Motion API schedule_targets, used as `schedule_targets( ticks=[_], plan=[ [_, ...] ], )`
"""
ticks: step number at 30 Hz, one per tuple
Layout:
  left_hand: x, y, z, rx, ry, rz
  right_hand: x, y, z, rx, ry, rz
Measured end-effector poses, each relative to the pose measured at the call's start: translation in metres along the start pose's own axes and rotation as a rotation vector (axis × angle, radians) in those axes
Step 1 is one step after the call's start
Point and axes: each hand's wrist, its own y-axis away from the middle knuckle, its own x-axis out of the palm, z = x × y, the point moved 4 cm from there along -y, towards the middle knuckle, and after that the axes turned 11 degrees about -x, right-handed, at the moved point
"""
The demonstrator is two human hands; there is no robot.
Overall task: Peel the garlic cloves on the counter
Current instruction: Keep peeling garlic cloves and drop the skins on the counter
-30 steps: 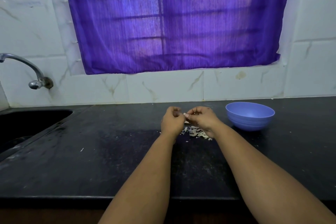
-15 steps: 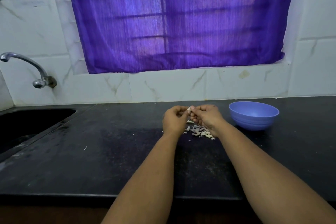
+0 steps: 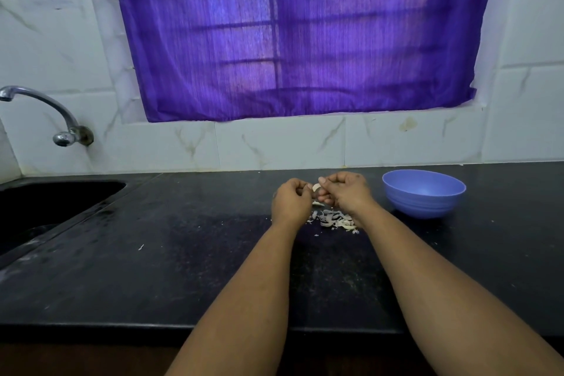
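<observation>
Left hand (image 3: 291, 201) is up over the black bench (image 3: 152, 253), fingers curled, pinching one end of a garlic clove (image 3: 316, 187). Right hand (image 3: 346, 191) pinches the other end, fingers curled too. Below them lies a pile of peels (image 3: 334, 219). Just beside, at right, stands a blue bowl (image 3: 424, 197).

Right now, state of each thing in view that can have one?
Left hand: curled, pinching the small pale garlic clove.
Right hand: curled, pinching the same clove.
Round blue plastic bowl: upright, looks empty.
Papery garlic skins: loose pile on the counter.
Curved chrome tap: no water running.
Purple curtain: drawn.
</observation>
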Motion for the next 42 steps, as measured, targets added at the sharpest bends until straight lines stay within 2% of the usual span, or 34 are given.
schedule_targets(
  ticks=[7,14,19,23,26,28,32,36,42],
  plan=[
    [-0.003,0.0,-0.001,-0.02,-0.022,-0.03,0.004,0.0,0.006,-0.075,0.098,0.078],
    [-0.01,-0.004,0.007,-0.162,0.051,-0.106,0.003,-0.003,-0.003,-0.085,0.201,0.129],
    [-0.01,-0.005,0.013,-0.219,-0.068,-0.067,0.005,-0.004,-0.01,-0.057,0.278,0.194],
    [-0.006,-0.006,0.018,-0.244,-0.135,-0.008,0.001,-0.007,-0.01,-0.037,0.299,0.145],
    [-0.002,-0.004,0.016,-0.212,-0.097,0.051,-0.002,-0.009,-0.012,-0.093,0.475,0.131],
    [-0.001,-0.001,0.009,-0.115,0.064,0.059,-0.002,-0.009,-0.011,-0.126,0.544,0.135],
    [-0.004,0.006,-0.005,0.015,0.319,0.068,0.002,-0.005,-0.005,-0.114,0.252,0.068],
    [-0.005,0.006,-0.004,-0.057,0.537,0.131,0.006,-0.001,-0.004,-0.009,-0.067,0.063],
    [-0.005,0.007,-0.006,-0.156,0.697,0.223,0.01,0.002,-0.002,0.02,-0.244,0.128]
  ],
)
